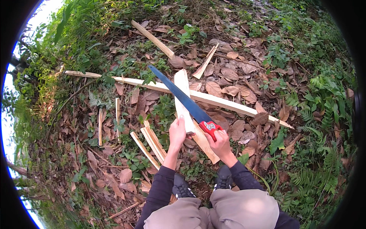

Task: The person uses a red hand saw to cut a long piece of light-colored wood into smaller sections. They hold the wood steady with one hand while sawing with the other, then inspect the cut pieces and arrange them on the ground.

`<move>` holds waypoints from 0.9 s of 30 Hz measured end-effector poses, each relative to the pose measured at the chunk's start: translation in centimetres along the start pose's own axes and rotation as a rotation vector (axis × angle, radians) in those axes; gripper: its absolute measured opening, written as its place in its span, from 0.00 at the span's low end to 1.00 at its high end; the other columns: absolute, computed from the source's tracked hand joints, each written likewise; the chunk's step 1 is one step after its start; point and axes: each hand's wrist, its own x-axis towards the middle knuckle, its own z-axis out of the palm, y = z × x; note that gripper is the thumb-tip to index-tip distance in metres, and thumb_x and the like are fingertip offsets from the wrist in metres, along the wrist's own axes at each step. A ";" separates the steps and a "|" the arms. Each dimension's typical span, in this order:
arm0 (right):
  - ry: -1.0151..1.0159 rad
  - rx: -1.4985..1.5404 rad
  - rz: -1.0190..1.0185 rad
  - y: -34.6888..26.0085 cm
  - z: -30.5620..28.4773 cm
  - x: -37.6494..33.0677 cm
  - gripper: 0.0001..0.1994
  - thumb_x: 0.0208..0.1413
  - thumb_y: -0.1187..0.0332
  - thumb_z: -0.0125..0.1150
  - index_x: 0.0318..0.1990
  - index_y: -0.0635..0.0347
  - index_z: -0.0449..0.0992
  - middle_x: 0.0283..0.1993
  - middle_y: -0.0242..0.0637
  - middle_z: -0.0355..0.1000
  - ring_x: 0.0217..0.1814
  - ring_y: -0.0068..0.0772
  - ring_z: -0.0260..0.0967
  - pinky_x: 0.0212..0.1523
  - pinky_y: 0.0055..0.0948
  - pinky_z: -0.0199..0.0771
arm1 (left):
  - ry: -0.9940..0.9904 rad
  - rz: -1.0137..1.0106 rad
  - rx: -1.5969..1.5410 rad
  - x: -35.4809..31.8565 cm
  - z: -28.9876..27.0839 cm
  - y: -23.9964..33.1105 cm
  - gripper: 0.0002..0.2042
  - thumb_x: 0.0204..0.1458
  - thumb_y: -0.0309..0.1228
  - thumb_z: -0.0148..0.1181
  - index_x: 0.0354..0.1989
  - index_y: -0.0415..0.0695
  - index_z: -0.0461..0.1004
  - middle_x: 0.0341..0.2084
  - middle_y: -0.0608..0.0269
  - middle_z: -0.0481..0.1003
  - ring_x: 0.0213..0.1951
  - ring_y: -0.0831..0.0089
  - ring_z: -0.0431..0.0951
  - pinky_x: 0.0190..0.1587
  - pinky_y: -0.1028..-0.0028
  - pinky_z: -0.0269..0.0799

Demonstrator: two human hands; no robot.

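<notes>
Honestly, w/ left hand (177, 131) clamped on the split wood slat (182, 100) over the leaf-littered ground, right next to the handsaw (179, 93) gripped by right hand (220, 142), a blade slip could nick fingers.

Outdoor spot, wooded or overgrown land, not building. Ground (114, 183) bare soil under thick litter of dry brown leaves (232, 89). Green ferns (324, 114) along right side, low weeds and creeping plants between leaves, denser bushes (72, 23) upper left. Pale sky visible at far left rim through foliage. Split pale wood strips (152, 141) and long slats (228, 103) lie scattered straight on ground; work done crouching on earth. Rough open-air woodcutting place, daylight
</notes>
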 end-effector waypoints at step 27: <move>0.016 -0.026 0.070 -0.6 1.5 3.4 0.17 0.58 0.63 0.68 0.23 0.62 0.70 0.20 0.47 0.71 0.24 0.51 0.71 0.35 0.44 0.67 | -0.079 -0.037 -0.092 -1.0 -1.9 -0.3 0.21 0.70 0.42 0.42 0.43 0.33 0.72 0.25 0.55 0.79 0.20 0.66 0.82 0.16 0.74 0.75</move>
